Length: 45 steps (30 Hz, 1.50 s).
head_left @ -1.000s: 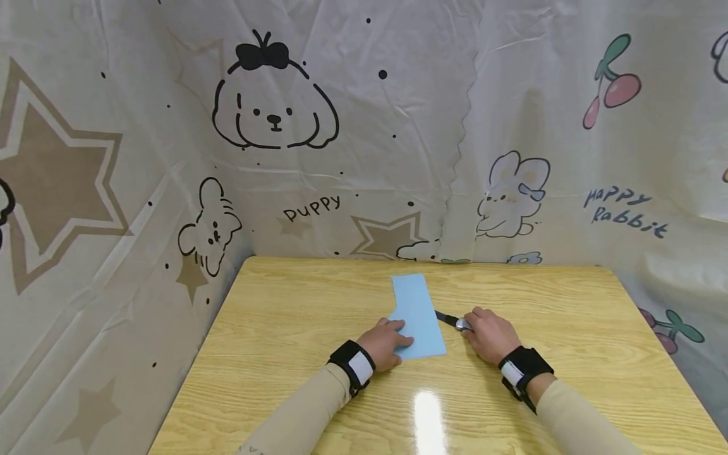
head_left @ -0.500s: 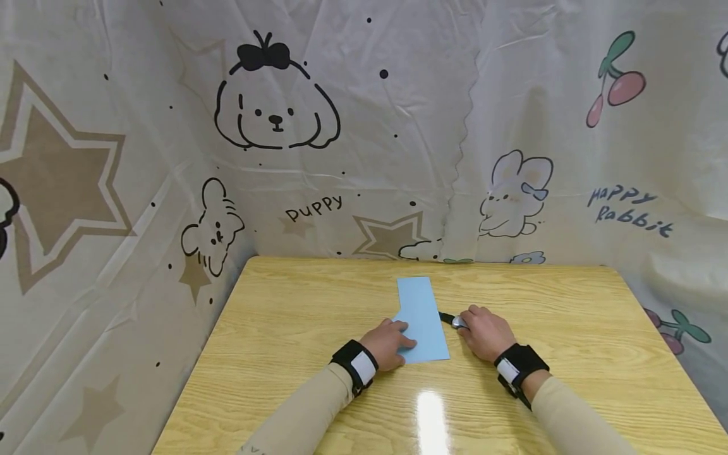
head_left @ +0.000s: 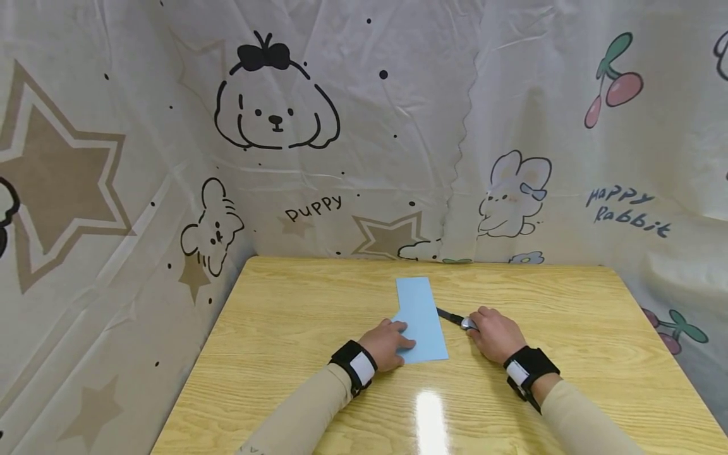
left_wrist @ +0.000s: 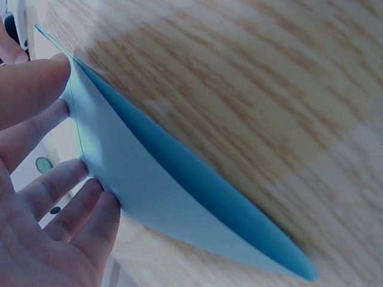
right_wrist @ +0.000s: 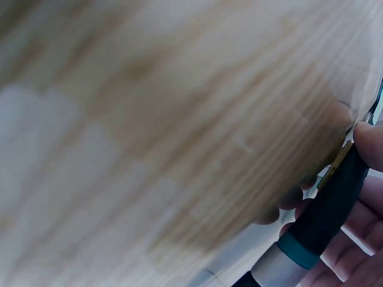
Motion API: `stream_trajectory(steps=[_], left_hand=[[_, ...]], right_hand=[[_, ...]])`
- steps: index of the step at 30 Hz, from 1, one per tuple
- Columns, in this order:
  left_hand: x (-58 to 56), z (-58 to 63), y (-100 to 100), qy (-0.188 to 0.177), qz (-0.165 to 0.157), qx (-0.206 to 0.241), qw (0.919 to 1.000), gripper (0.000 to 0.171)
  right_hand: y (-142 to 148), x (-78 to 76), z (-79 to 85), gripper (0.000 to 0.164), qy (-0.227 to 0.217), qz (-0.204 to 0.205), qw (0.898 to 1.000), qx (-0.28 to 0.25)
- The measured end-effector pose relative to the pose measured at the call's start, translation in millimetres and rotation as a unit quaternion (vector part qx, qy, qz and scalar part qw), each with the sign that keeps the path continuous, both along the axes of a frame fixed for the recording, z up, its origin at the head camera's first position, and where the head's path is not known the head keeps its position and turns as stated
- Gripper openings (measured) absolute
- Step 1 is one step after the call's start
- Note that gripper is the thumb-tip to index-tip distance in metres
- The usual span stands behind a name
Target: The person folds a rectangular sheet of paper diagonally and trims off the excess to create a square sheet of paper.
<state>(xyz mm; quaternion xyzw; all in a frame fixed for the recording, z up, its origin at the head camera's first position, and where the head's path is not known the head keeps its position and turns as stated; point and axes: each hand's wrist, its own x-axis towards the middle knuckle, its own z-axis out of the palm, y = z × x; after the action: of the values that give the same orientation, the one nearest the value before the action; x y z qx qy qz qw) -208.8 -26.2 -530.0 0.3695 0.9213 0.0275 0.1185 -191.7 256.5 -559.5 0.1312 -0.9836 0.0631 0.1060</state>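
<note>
On the wooden table lies a folded light-blue sheet of paper (head_left: 422, 316), narrower at its far part. My left hand (head_left: 383, 344) rests on its left side with fingers spread, pressing it down. In the left wrist view the paper (left_wrist: 155, 173) shows two layers gaping apart along one side. My right hand (head_left: 496, 335) grips a knife (head_left: 453, 318) with a dark, slim front part and a silver section. Its front end reaches the paper's right edge; whether the tip lies between the layers is hidden. The right wrist view shows the knife's dark handle (right_wrist: 329, 206) with a teal band.
The wooden table (head_left: 284, 316) spreads around both hands, with a bright light reflection near its front. A printed fabric curtain (head_left: 370, 126) encloses the table at the back and sides. Black bands (head_left: 354, 366) wrap both wrists.
My right hand moved left with the knife toward the paper, then drew back right, so more of the dark front part shows now. The left hand stays on the paper.
</note>
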Motion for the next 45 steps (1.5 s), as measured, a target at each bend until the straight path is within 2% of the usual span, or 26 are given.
stream_trajectory(steps=[8, 16, 24, 32, 38, 45], left_hand=[[0.2, -4.4, -1.2, -0.005, -0.004, 0.004, 1.0000, 0.040], [1.8, -2.4, -0.2, -0.011, -0.005, 0.005, 0.9999, 0.039], [4.3, 4.1, 0.9, -0.016, -0.005, 0.009, 0.9998, 0.037], [3.9, 0.8, 0.9, -0.012, -0.004, 0.012, 0.9998, 0.036], [4.2, 1.4, 2.2, -0.018, -0.001, 0.018, 0.9997, 0.030], [3.8, 7.0, 2.6, -0.020, -0.005, 0.027, 0.9994, 0.026]], right_hand=[[-9.8, -4.8, -0.1, 0.024, 0.003, 0.013, 1.000, -0.007], [-18.2, -9.2, 2.5, 0.023, -0.004, 0.020, 1.000, -0.001], [-8.2, -6.3, 4.1, 0.023, 0.005, 0.013, 1.000, -0.001], [0.2, -3.2, 0.6, 0.024, 0.006, 0.014, 1.000, -0.007], [-0.4, 1.3, -0.4, 0.025, -0.004, 0.006, 1.000, -0.005], [-6.2, 0.5, 0.5, 0.023, 0.008, 0.011, 1.000, -0.006]])
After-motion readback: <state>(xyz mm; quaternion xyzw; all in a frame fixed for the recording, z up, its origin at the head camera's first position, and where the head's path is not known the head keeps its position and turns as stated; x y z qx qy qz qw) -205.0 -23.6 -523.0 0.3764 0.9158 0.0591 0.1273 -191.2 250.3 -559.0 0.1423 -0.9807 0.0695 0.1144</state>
